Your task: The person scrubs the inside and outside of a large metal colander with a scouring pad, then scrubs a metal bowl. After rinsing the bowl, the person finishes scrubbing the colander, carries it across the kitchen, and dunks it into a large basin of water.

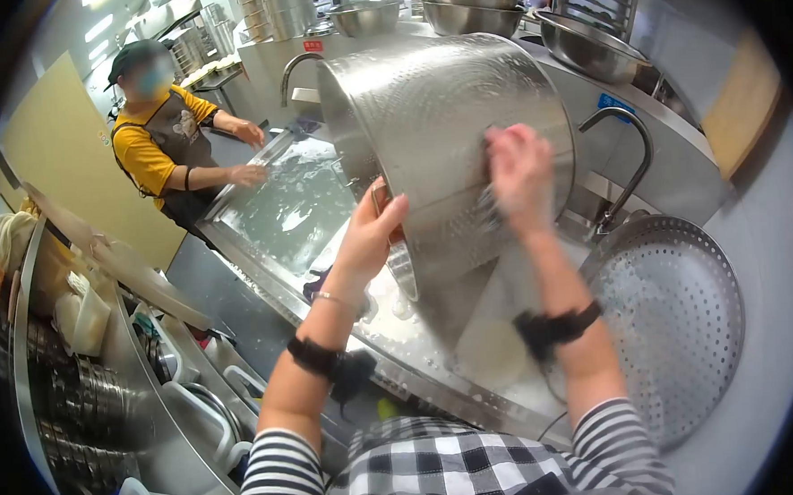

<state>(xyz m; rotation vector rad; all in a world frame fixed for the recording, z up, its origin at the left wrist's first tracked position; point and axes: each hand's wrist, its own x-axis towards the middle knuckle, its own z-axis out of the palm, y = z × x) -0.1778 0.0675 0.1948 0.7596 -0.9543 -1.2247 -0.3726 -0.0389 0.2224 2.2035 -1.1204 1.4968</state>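
A large steel stockpot (442,93) lies tipped on its side over the sink, its wet outer wall facing me. My left hand (373,226) is closed round the pot's side handle (379,197) near the rim. My right hand (520,174) is curled against the pot's wall, blurred by motion. Something small and dark shows at its fingertips, too smeared to name. Below the pot, the steel sink (401,332) has suds on its surface. Left of the pot, a basin of cloudy water (278,213) shows.
A big perforated steel strainer (669,314) leans at the right, below a curved faucet (632,123). Steel bowls (469,15) stand stacked on the back ledge. A co-worker (162,134) in a yellow shirt stands at the basin's far left. Shelves with pans (82,398) line the left.
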